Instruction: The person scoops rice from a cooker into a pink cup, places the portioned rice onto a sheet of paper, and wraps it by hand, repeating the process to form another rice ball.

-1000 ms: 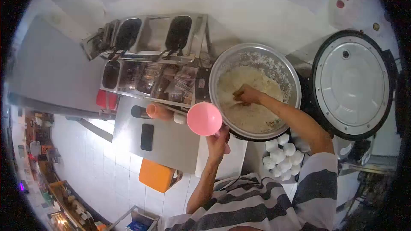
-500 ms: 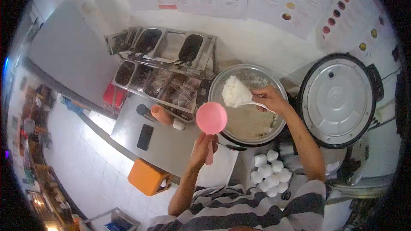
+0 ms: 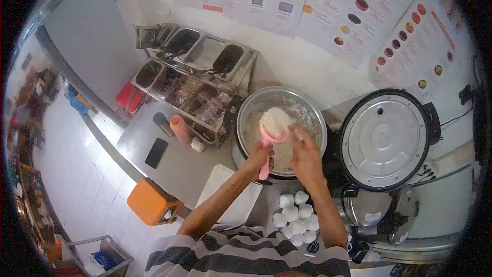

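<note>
My left hand (image 3: 260,160) is wrapped round the handle of a pink scoop (image 3: 265,140), held over the near part of a large round metal pot (image 3: 319,118). White rice (image 3: 277,121) is heaped at the scoop's mouth. On the far side of the scoop my right hand (image 3: 306,156), partly blurred, is closed on a white rice paddle, which is mostly hidden behind the rice and fingers. Cooked rice (image 3: 256,123) lies low in the pot and clings to its inner wall.
An open round lid (image 3: 384,141) stands right of the pot. White rounded lumps (image 3: 292,213) sit in front of it. A white board (image 3: 230,200), black phone (image 3: 156,153), orange bottle (image 3: 179,128) and rack of metal trays (image 3: 205,56) are to the left.
My right hand has brought the paddle of rice down towards me and onto the pink scoop. My left hand has moved the scoop over the pot. The whole view has shifted.
</note>
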`<state>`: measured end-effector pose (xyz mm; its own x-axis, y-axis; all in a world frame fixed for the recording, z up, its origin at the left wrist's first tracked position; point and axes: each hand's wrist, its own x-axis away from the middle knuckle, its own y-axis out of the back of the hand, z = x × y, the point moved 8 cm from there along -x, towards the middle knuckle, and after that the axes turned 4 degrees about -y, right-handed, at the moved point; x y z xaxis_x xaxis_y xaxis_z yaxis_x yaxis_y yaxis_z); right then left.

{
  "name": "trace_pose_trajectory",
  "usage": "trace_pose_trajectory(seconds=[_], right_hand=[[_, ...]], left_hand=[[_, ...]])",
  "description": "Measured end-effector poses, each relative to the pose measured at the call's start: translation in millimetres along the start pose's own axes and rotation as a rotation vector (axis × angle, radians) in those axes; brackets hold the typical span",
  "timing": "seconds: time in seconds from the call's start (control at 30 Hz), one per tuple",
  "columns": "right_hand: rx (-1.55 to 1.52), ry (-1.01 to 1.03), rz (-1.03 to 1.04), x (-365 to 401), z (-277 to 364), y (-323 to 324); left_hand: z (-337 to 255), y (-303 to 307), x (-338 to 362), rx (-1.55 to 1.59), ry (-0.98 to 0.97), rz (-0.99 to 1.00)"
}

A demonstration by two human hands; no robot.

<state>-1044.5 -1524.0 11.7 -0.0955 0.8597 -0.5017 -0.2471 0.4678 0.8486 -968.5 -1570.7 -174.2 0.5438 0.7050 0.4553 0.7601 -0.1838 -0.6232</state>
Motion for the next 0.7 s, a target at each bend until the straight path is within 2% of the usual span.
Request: trace_pose_trajectory(seconds=[0.03,0.1,0.17,0.3,0.4,0.47,0.5,0.53,0.57,0.6,0.67,0.7], right_hand=[[0.002,-0.002,-0.001,1.9,2.6,-3.6],[0.057,-0.112,0.33,12.6,-2.1,-39.7],[0.064,-0.117,0.383,13.5,-2.2,-42.0],[-0.004,-0.148,0.514,16.8,-10.8,-42.4],[-0.102,-0.109,0.51,7.7,-21.8,-26.5],[-0.282,-0.029,0.483,-12.8,-48.1,-3.0],[-0.341,-0.055,0.337,-19.6,-75.1,2.9],[-0.806,-0.378,0.362,-15.8,-117.1,-8.1],[-0.801,-0.482,0.236,-17.3,-153.5,-24.0],[-0.584,-0.613,0.231,-23.7,-170.2,-39.9],[-0.5,-0.607,0.453,-26.0,-174.2,-103.2],[-0.45,-0.722,0.669,-8.5,-186.9,-158.1]], left_hand=[[-1.6,-2.3,-2.5,-0.095,-0.042,0.001],[-2.0,-5.2,-4.3,-0.19,-0.086,0.001],[-9.0,-6.7,0.0,-0.272,-0.145,-0.04],[-4.7,-2.7,-10.5,-0.218,-0.075,0.001],[-0.4,2.7,-14.0,-0.146,-0.037,-0.009],[-10.8,-2.8,-7.5,-0.153,-0.068,0.064],[-11.4,-1.3,-2.9,-0.146,-0.063,0.051],[-10.4,-1.7,2.6,-0.182,-0.051,0.058],[-10.2,-1.9,8.4,-0.219,-0.039,0.065],[-8.2,-3.5,15.9,-0.224,0.005,0.109],[1.4,-3.5,27.2,-0.227,0.037,0.123],[10.5,-3.6,32.2,-0.231,0.066,0.147]])
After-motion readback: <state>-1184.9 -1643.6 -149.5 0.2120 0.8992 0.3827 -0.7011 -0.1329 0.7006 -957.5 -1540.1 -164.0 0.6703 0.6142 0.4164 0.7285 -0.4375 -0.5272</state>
